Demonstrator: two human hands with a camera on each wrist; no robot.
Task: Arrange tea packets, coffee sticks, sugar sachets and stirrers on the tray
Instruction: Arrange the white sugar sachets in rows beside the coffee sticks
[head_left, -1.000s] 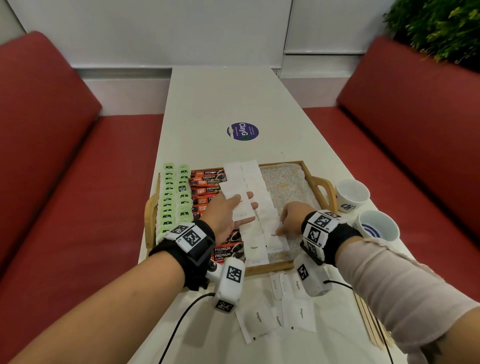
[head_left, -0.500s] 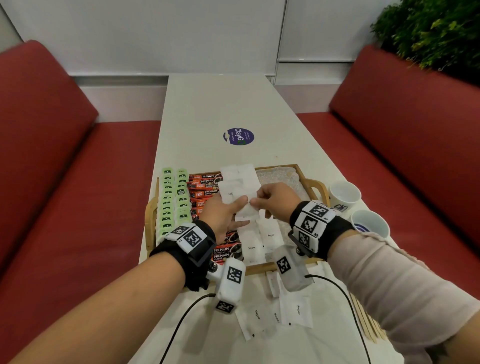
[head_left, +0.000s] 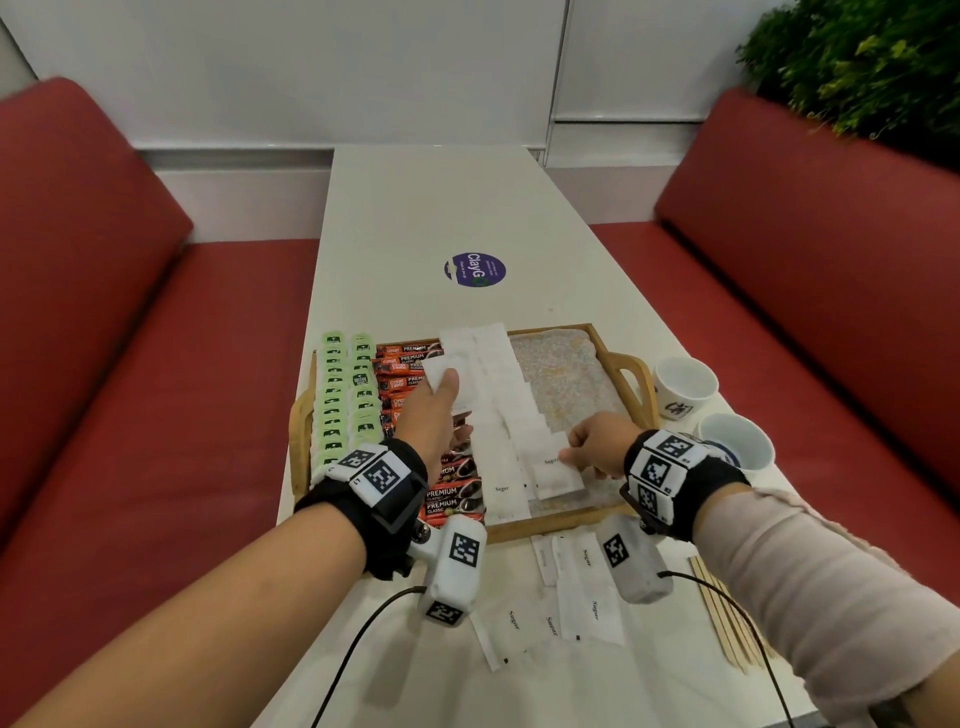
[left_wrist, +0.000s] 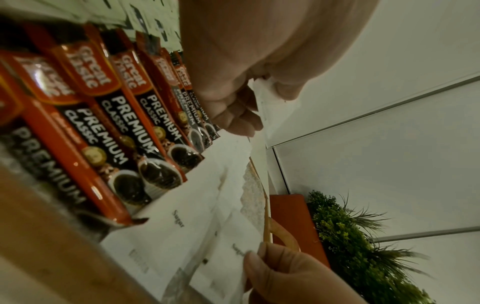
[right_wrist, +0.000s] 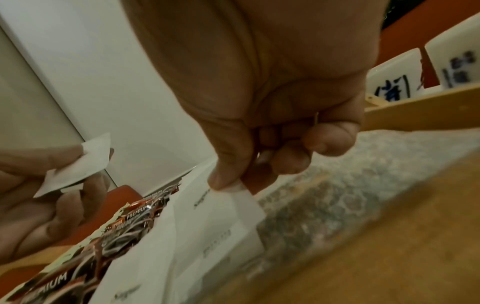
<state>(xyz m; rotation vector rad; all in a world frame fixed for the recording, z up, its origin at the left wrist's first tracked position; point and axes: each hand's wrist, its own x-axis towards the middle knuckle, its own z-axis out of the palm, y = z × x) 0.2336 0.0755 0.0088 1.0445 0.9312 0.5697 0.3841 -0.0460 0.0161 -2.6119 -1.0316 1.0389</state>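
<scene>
The left hand (head_left: 434, 410) pinches one sugar sachet (head_left: 441, 375) above the coffee sticks (head_left: 410, 374); the right hand (head_left: 597, 449) pinches another (head_left: 553, 457) low on the tray (head_left: 621, 374). Each should probably land flat, edges overlapping the white row evenly, released only once aligned.

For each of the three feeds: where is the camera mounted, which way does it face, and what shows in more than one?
Head: looks down the table at the tray; left hand and right hand show.
Left wrist: looks along the left hand's fingers pinching a sugar sachet, over the coffee sticks.
Right wrist: looks along the right hand's fingers pinching another sachet.
Shared: each wrist view shows the other hand.
</scene>
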